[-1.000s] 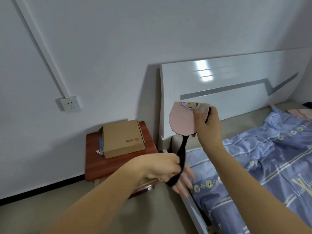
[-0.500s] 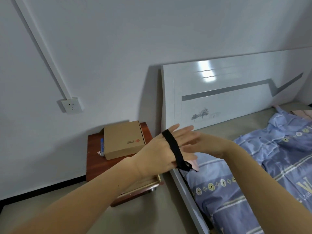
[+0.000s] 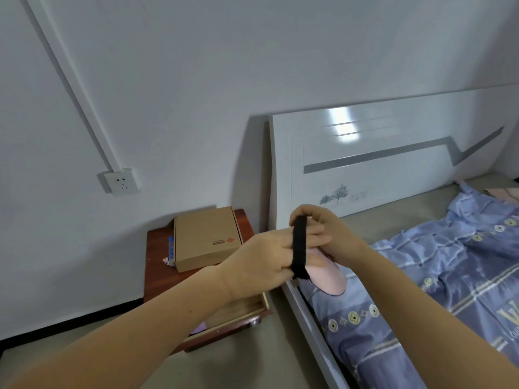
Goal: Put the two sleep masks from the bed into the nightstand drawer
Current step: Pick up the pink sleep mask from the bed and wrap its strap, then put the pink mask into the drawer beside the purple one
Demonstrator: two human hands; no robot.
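- Both forearms reach in from the bottom edge and meet above the gap between nightstand and bed.
- Nightstand drawer [image 3: 244, 310] is pulled open below the left forearm; a small purple item shows inside near the front, too hidden to identify.
- Left hand [image 3: 258, 259]: fingers curled, with the black strap [image 3: 299, 247] looped around them. Half a second ago those fingers were splayed flat with the strap across the back of the hand; now they're folded in.
- Right hand [image 3: 331, 234]: clenched around the top of the strap and the upper edge of the pink sleep mask [image 3: 327, 276]. It was open and flat half a second ago.
- The mask hangs below both hands, over the bed's side rail [image 3: 311, 315], pink face towards the camera. A second ago it was held up higher in front of the headboard; half a second ago it was almost hidden behind the hands.
- Blue patterned bedding [image 3: 435, 276] sits to the right, beneath the right forearm.
- Nightstand top [image 3: 157, 265] carries a cardboard box [image 3: 206, 238] with a blue pen-like item [image 3: 170, 248] just to its left. Unchanged.
- Further back: white headboard [image 3: 379, 164], wall socket [image 3: 119, 181].
- Something pink lies at the far right on the bed [image 3: 502, 193]; can't tell whether it's the second mask.
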